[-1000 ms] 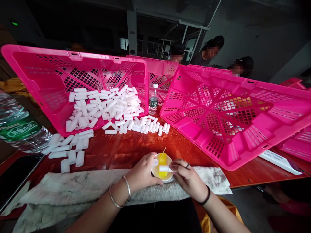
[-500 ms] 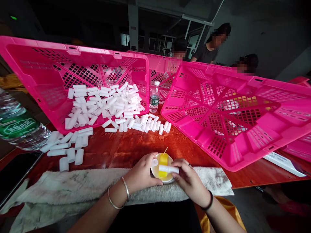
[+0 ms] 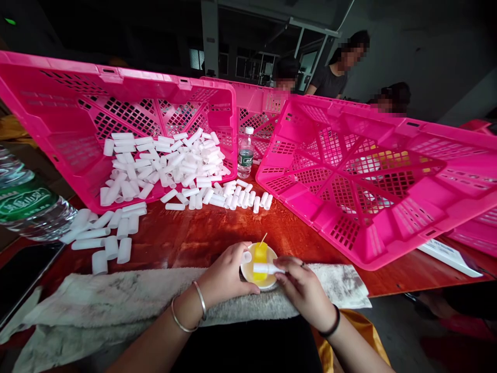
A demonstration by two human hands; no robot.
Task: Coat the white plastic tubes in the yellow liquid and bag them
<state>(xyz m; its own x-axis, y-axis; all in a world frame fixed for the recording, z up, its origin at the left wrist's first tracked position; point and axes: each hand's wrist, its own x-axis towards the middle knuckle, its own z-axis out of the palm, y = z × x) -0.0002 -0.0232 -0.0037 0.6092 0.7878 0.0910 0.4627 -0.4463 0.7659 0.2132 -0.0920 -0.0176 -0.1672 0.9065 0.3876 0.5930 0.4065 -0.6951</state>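
Note:
At the near side of the table stands a small white bowl (image 3: 271,285) with a yellow block (image 3: 261,252) in it and a thin stick poking up from it. My left hand (image 3: 229,272) curls around the bowl's left side, closed on a short white tube (image 3: 246,257) between thumb and fingers. From the right, my right hand (image 3: 301,282) pinches another white tube (image 3: 264,268) by its right end. That tube lies sideways over the bowl, in front of the yellow block; whether they touch I cannot tell.
A tipped pink crate (image 3: 58,103) at left holds many white tubes (image 3: 171,160), some spilling onto the table. Another pink crate (image 3: 330,212) leans at right. Water bottles (image 3: 245,155) stand between the crates and at far left. A stained cloth (image 3: 116,295) lines the near edge. People are beyond.
The whole view has shifted slightly. My right fingers sit a little differently on the tube, which shows a narrower right end now. My left hand keeps its grip by the bowl.

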